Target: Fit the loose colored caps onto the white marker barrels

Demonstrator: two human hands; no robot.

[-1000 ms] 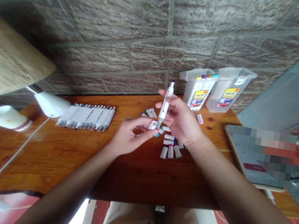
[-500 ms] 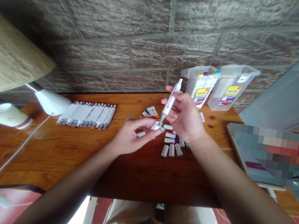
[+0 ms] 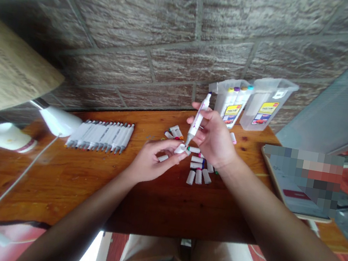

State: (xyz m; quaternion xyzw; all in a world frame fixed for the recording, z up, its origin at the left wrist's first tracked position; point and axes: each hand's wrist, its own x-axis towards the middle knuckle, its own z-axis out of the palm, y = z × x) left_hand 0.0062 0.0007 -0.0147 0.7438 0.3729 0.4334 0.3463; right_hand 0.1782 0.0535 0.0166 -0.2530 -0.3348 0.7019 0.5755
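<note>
My left hand (image 3: 156, 158) pinches a white marker cap (image 3: 180, 149) between thumb and fingers, its opening turned upward. Above it, my right hand (image 3: 215, 135) grips a white marker (image 3: 198, 119) that leans a little to the right. The marker's grey tip end points down at the cap's mouth; whether it has entered the cap I cannot tell. A dark colour shows at its upper end. Around and beneath my hands lie several loose caps (image 3: 199, 176), white with coloured ends, partly hidden by my fingers.
To the left, a row of white markers (image 3: 101, 135) lies side by side near a lamp (image 3: 58, 121) and a paper cup (image 3: 9, 137). Behind my right hand stand a clear box with markers (image 3: 232, 107) and another clear box (image 3: 266, 106). A tablet (image 3: 298, 187) rests at the right.
The marker has shifted slightly right and tilted, with my right hand. Its tip, earlier beside the cap, is now at the cap's mouth; the cap has turned upward in my left hand.
</note>
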